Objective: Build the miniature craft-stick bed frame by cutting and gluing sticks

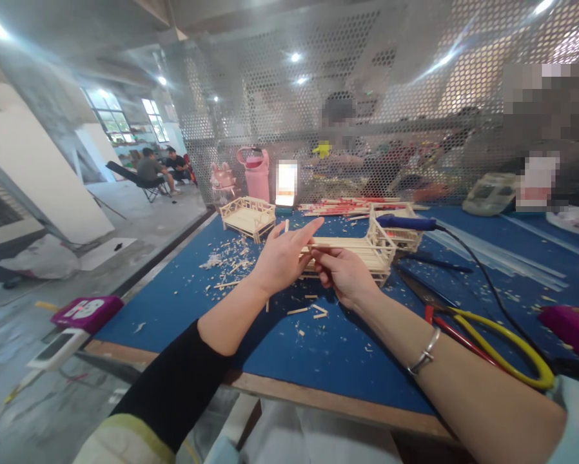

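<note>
A miniature bench-like model (354,245) built of thin pale wooden sticks lies on the blue table in front of me. My left hand (282,254) is at its left end, index finger stretched over the sticks and thumb pressed in below. From the right, my right hand (342,274) meets it, thumb and fingers pinched together at the model's near side. What lies between those fingertips is too small and covered to make out. A finished-looking stick bench (248,216) stands behind my left hand. Short cut sticks (298,311) are scattered below my hands.
At right lie a blue-handled corded tool (405,223), yellow-and-red-handled scissors or shears (502,335) and clear glue sticks (507,251). Red-tipped sticks (342,206), a lit phone (286,183) and a pink bottle (256,177) stand before a perforated screen (280,84). Another person sits beyond it.
</note>
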The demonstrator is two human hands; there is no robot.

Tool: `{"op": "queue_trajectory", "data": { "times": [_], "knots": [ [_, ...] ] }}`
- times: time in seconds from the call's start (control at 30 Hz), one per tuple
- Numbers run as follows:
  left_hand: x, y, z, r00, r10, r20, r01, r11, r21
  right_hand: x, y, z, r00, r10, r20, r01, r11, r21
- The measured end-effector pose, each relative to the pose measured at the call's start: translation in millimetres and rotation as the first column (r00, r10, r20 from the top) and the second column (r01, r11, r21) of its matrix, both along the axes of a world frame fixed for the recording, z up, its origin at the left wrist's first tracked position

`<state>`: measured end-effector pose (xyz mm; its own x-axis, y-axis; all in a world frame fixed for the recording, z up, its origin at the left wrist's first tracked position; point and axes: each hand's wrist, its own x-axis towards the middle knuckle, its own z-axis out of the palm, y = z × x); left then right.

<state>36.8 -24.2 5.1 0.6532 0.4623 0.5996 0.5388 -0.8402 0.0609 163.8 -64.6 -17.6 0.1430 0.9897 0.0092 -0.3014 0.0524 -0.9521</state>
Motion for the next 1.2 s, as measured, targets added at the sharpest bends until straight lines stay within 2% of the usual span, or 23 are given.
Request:
{"op": "queue_trajectory", "data": {
  "times": [0.4, 0.53, 0.6, 0.67, 0.73, 0.8, 0.9, 0.97, 1.0, 1.07, 1.1, 1.13, 1.17, 1.2],
  "knots": [
    [1.1, 1.2, -2.0, 1.0, -0.004, 0.009, 0.004, 1.0, -0.003, -0.9, -0.3, 1.1, 1.0, 0.009, 0.0, -0.009, 1.0, -0.003],
    [0.4, -0.7, 2.3, 0.998, 0.021, -0.061, -0.022, 1.0, -0.02, 0.0, -2.1, 4.0, 1.0, -0.013, 0.013, 0.013, 0.999, -0.04],
    [-3.4, -0.2, 5.5, 0.998, -0.013, -0.066, 0.011, 0.999, -0.032, 3.7, -4.2, 6.4, 0.999, -0.019, 0.029, 0.021, 0.997, -0.075],
    [-9.3, 1.5, 8.0, 0.996, -0.082, 0.02, 0.083, 0.995, -0.055, 8.6, -6.9, 9.0, 0.998, 0.003, 0.059, 0.005, 0.992, -0.124],
    [-15.3, 4.2, 8.5, 0.978, -0.107, 0.177, 0.124, 0.988, -0.09, 12.8, -9.9, 11.2, 0.994, 0.049, 0.102, -0.03, 0.983, -0.18],
    [-19.2, 7.9, 6.5, 0.946, -0.058, 0.319, 0.105, 0.986, -0.13, 14.7, -14.1, 12.8, 0.983, 0.105, 0.151, -0.069, 0.971, -0.228],
    [-20.5, 15.1, 1.2, 0.887, 0.088, 0.453, 0.021, 0.972, -0.232, 16.8, -25.4, 15.1, 0.955, 0.195, 0.224, -0.13, 0.952, -0.276],
    [-20.0, 20.7, -1.6, 0.829, 0.256, 0.497, -0.044, 0.916, -0.398, 22.9, -36.2, 18.0, 0.903, 0.212, 0.373, -0.124, 0.961, -0.246],
    [-19.9, 23.4, -2.1, 0.801, 0.352, 0.484, -0.066, 0.856, -0.513, 28.4, -41.5, 20.1, 0.855, 0.16, 0.494, -0.083, 0.981, -0.174],
    [-20.2, 27.8, -1.5, 0.772, 0.511, 0.379, -0.073, 0.663, -0.745, 43.8, -50.0, 25.2, 0.714, -0.111, 0.691, 0.059, 0.993, 0.098],
    [-20.5, 29.4, -0.7, 0.775, 0.551, 0.31, -0.062, 0.555, -0.83, 52.6, -52.4, 27.9, 0.656, -0.282, 0.7, 0.15, 0.958, 0.245],
    [-20.6, 30.7, 0.2, 0.785, 0.564, 0.254, -0.047, 0.464, -0.885, 61.2, -53.3, 30.4, 0.631, -0.411, 0.658, 0.243, 0.91, 0.336],
    [-20.6, 31.8, 1.1, 0.797, 0.563, 0.218, -0.034, 0.402, -0.915, 68.9, -52.8, 32.6, 0.636, -0.482, 0.602, 0.329, 0.876, 0.354],
    [-20.5, 32.5, 1.7, 0.807, 0.556, 0.199, -0.026, 0.37, -0.929, 75.3, -51.1, 34.3, 0.66, -0.51, 0.552, 0.398, 0.86, 0.319]
  ]
}}
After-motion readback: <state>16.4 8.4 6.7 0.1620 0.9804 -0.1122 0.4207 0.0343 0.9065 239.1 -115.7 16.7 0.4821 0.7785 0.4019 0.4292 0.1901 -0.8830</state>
